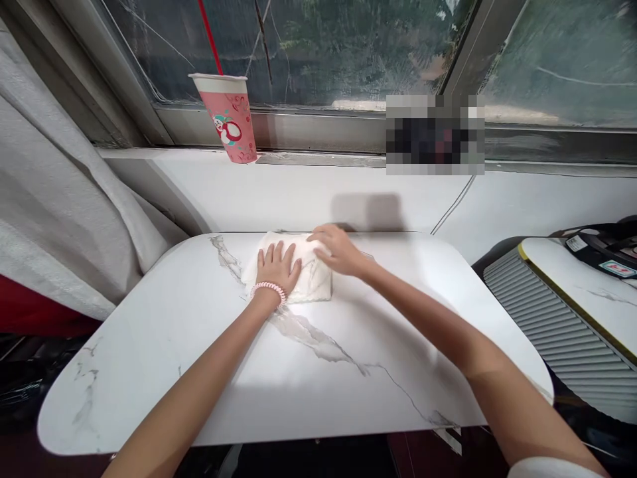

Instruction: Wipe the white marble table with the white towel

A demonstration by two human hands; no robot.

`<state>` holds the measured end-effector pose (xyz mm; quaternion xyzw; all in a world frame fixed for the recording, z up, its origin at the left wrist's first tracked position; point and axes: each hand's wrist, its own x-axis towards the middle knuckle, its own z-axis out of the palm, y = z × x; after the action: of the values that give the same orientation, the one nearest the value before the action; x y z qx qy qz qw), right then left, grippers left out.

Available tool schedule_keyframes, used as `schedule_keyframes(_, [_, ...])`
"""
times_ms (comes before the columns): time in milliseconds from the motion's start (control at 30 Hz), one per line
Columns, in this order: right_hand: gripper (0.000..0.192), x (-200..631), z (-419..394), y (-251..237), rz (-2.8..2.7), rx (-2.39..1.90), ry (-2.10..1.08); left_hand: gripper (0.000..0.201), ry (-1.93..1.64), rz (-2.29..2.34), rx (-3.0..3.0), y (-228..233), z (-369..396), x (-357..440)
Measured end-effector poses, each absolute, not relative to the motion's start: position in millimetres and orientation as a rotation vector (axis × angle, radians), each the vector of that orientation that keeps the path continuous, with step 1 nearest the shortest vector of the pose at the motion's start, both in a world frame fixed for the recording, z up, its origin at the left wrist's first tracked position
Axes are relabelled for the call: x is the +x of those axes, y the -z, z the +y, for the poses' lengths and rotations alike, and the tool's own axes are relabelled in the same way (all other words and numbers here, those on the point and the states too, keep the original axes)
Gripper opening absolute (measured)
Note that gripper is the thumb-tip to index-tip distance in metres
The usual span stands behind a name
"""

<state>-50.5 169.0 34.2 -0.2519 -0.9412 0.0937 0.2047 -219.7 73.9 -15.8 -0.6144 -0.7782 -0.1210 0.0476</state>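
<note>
My left hand (277, 265) lies flat, fingers spread, pinning the folded cloth (293, 275) at the far side of the table (149, 345). My right hand (338, 249) rests open-palmed on its top edge. Best to keep even pressure and smooth outward.

A white marble-patterned table (164, 345) carries one folded white cloth (311, 279).
</note>
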Motion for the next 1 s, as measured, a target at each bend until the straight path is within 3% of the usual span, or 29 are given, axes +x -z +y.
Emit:
schedule_keyframes(200, [0.041,-76.9,126.0,0.9,-2.587,-0.931,-0.336,0.057,0.354,-2.459,-1.814,10.8,62.2,-201.9])
schedule_keyframes(533, [0.03,-50.9,103.3,-8.0,-2.504,-1.472,0.005,0.048,0.312,-2.231,-2.13,-8.5,71.4,-164.2])
schedule_keyframes(700, [0.027,-15.3,120.5,-9.4,-2.342,-1.667,-0.01,0.041,0.295,-2.213,-2.269,-11.8,93.8,-122.7])
schedule_keyframes(1000, [0.034,4.7,131.8,0.1,-2.135,-1.655,-0.104,0.06,0.343,-2.2,-2.313,7.6,111.9,-103.7])
